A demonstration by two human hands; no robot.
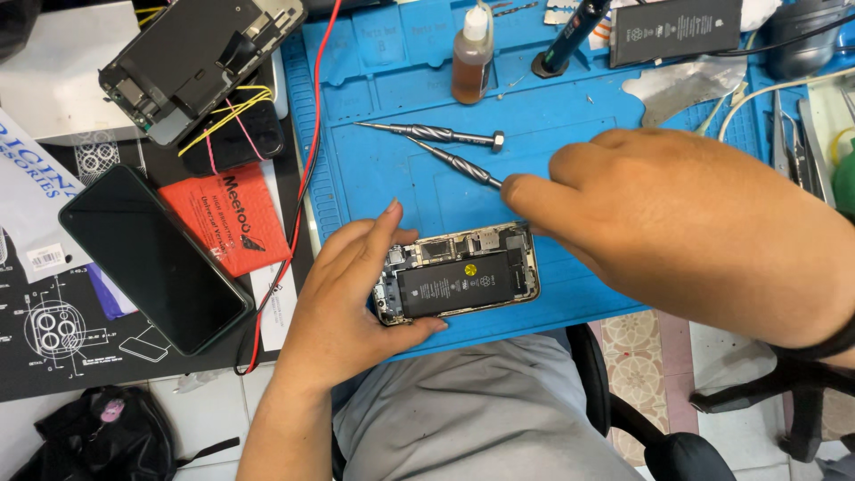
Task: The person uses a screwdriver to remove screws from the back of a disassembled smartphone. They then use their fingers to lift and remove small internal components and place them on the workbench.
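Single head-worn view, looking steeply down from above the person's lap. Close range over the desk point(53, 356) edge and blue mat point(401, 169); both hands fill the frame's middle.

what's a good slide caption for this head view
Left hand steadies an opened phone while right hand touches a screwdriver.

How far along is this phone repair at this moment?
Done: the phone lies opened on the blue mat, screen off, battery exposed. In hand: the left hand grips the phone while the right hand takes a screwdriver; a second screwdriver lies beside it. Left: the battery is still seated and the phone unclosed.
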